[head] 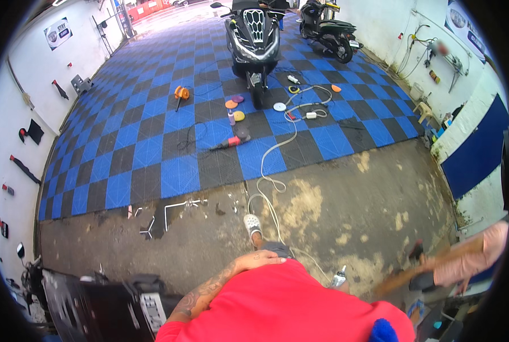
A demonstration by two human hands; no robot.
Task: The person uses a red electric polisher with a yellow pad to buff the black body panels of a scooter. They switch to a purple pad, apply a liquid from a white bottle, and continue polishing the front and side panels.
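My left hand [265,259] rests on the front of the red shirt, near the waist, its fingers lying together. At the shirt's right edge my right hand [342,287] is mostly hidden, with a small bottle with a nozzle [339,278] in its grasp. A black scooter [254,40] stands ahead on blue and black floor tiles. In front of it lie a red and black polisher [234,141], an orange pad [231,104], a yellow pad [239,116], a white round pad [279,107] and an upright bottle [231,117].
A pale cord [275,147] winds from a power strip [311,115] across the floor to my feet. An orange blower [181,93] sits on the tiles. Another scooter [329,34] stands at back right. Another person's arm [468,256] is at right.
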